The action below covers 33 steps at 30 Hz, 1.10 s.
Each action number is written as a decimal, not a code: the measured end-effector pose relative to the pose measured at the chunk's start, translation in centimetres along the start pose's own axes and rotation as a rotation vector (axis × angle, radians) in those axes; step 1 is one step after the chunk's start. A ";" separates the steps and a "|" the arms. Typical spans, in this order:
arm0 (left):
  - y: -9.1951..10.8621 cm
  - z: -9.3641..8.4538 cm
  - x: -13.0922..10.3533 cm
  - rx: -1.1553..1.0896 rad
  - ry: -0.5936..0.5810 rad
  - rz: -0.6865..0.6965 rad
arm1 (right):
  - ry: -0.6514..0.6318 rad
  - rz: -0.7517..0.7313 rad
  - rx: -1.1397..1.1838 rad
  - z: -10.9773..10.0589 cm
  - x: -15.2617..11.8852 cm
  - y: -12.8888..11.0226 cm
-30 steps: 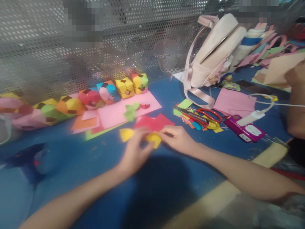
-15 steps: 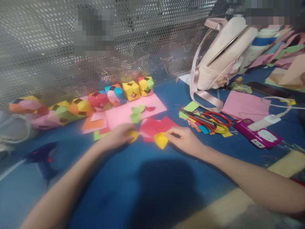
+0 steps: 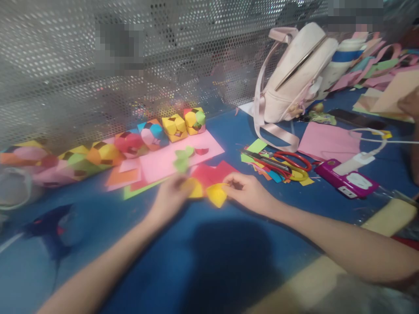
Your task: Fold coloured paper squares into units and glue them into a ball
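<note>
Between the fingers of my left hand [image 3: 173,196] is a small yellow paper piece [image 3: 195,189]. My right hand [image 3: 247,190] pinches another yellow piece, a folded yellow paper petal [image 3: 216,195], by its right edge. The two yellow pieces are close together, and I cannot tell whether they touch. Just behind them lie red paper sheets [image 3: 214,172]. Green cut paper pieces [image 3: 182,158] and a small red paper piece [image 3: 201,151] rest on a pink sheet [image 3: 157,163] farther back.
Folded paper balls [image 3: 129,144] line the mesh panel [image 3: 75,87]. Scissors [image 3: 296,160] lie on paper scraps at right, near a purple power strip [image 3: 347,178] and a pale backpack [image 3: 294,74]. A dark blue glue gun [image 3: 49,229] is at left. Another person's hand [image 3: 409,104] shows at far right.
My left hand has moved right, bringing its yellow piece close to the one in my right hand. The view has shifted slightly, and another person's hand has appeared at far right.
</note>
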<state>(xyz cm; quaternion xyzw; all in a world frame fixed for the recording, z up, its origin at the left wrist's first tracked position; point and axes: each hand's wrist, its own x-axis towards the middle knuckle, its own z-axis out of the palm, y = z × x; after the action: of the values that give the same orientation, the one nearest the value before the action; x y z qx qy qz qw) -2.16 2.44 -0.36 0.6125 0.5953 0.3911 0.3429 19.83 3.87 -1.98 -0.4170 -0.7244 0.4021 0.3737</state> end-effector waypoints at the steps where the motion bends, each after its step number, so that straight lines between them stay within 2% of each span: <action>1: -0.2 0.3 -0.2 -0.013 0.018 0.001 | 0.003 0.002 0.010 0.0 0.0 0.0; 6: -0.6 0.8 -1.0 -0.091 0.065 -0.031 | 0.042 0.056 0.106 0.2 0.4 0.2; 11: 0.0 1.6 -2.1 -0.153 0.050 -0.062 | 0.124 0.097 0.101 0.5 0.6 0.0; 16: 1.0 2.2 -3.1 -0.098 0.002 -0.056 | 0.093 0.108 0.121 0.7 0.4 -0.1; 19: 1.2 2.3 -3.3 0.026 -0.035 0.089 | 0.103 -0.017 -0.017 0.8 0.2 -0.1; 22: 1.0 2.6 -3.3 0.176 -0.063 0.327 | 0.096 -0.177 -0.134 1.1 -0.1 -0.3; 25: 0.7 3.0 -3.2 0.349 0.020 0.512 | 0.062 -0.218 -0.150 1.3 -0.5 -0.7; 27: 0.7 3.2 -3.1 0.439 0.104 0.552 | 0.038 -0.211 -0.139 1.5 -0.7 -1.0; 29: 0.7 3.3 -3.0 0.428 0.103 0.531 | 0.020 -0.212 -0.129 1.4 -0.9 -1.2; 33: 0.7 3.3 -2.9 0.187 -0.064 0.335 | -0.001 -0.220 -0.109 1.3 -0.9 -1.3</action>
<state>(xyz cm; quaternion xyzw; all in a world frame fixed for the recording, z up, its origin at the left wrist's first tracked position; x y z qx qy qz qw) 1.15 -0.36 -1.49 0.7442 0.5077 0.3659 0.2333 18.62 2.26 -1.52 -0.3546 -0.7867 0.3189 0.3919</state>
